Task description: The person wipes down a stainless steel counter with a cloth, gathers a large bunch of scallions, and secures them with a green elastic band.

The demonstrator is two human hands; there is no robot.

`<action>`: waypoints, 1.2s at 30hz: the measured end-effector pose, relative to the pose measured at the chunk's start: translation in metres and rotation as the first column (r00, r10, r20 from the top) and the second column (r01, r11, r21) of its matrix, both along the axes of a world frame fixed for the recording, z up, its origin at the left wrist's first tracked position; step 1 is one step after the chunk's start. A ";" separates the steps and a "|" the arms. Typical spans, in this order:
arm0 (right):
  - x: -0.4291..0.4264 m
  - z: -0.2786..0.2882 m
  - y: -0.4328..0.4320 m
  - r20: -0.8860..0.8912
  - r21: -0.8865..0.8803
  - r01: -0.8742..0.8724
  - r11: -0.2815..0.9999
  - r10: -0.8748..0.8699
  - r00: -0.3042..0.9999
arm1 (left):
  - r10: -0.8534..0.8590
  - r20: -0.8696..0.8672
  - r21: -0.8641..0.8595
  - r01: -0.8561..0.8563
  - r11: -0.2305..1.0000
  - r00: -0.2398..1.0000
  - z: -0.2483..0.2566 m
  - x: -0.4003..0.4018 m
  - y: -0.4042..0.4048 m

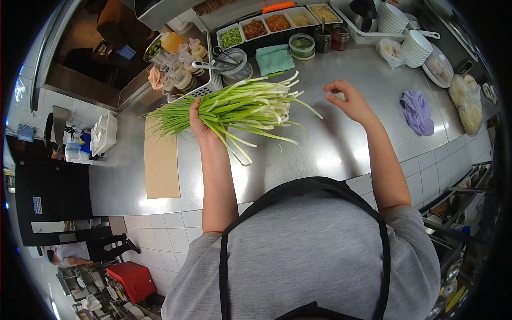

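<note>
My left hand (pixel 202 126) grips a large bunch of scallions (pixel 244 102) around its green stalks, above the steel counter (pixel 280 168). The pale root ends fan out to the right, and the thin green tips point left. Several stalks hang loose below the bunch. To the right of the white ends, my right hand (pixel 346 100) is raised over the counter, apart from the bunch. Its fingers are bent and spread from the thumb. A small pale patch shows between them, too small to identify. Beneath the green tips lies a tan rectangular board or cardboard sheet (pixel 162 168).
Squeeze bottles (pixel 184 80) fill a white basket behind the bunch. Topping trays (pixel 277 23), a green cloth (pixel 275 59) and jars (pixel 322 39) line the back. Stacked white bowls (pixel 416 49) and a purple cloth (pixel 417 113) are at right. A person (pixel 80 253) stands far left.
</note>
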State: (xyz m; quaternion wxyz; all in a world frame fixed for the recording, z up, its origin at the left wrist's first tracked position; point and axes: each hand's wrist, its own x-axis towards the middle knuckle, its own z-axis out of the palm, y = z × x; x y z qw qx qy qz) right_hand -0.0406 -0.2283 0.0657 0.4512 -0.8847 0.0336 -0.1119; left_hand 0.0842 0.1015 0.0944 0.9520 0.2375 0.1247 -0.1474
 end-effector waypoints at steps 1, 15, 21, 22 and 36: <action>-0.001 0.004 0.001 -0.075 0.052 -0.035 0.998 0.039 0.996 | -0.008 0.005 0.006 0.008 1.000 1.000 0.001 0.000 -0.001; -0.018 0.054 0.066 0.072 0.280 -0.292 0.914 0.283 0.956 | 0.071 0.194 -0.018 -0.069 0.997 0.978 0.003 -0.013 -0.001; -0.032 0.084 0.050 0.107 -0.002 -0.228 0.974 0.227 0.968 | 0.087 0.181 -0.069 -0.076 0.995 0.980 -0.010 -0.015 -0.007; -0.036 0.092 0.044 0.081 -0.069 -0.213 0.975 0.218 0.973 | 0.093 0.181 -0.079 -0.080 0.994 0.979 -0.013 -0.013 -0.006; 0.011 0.159 0.069 0.469 -0.112 -0.027 0.993 0.077 0.880 | -0.129 0.075 -0.032 0.132 0.991 0.989 -0.032 -0.041 -0.059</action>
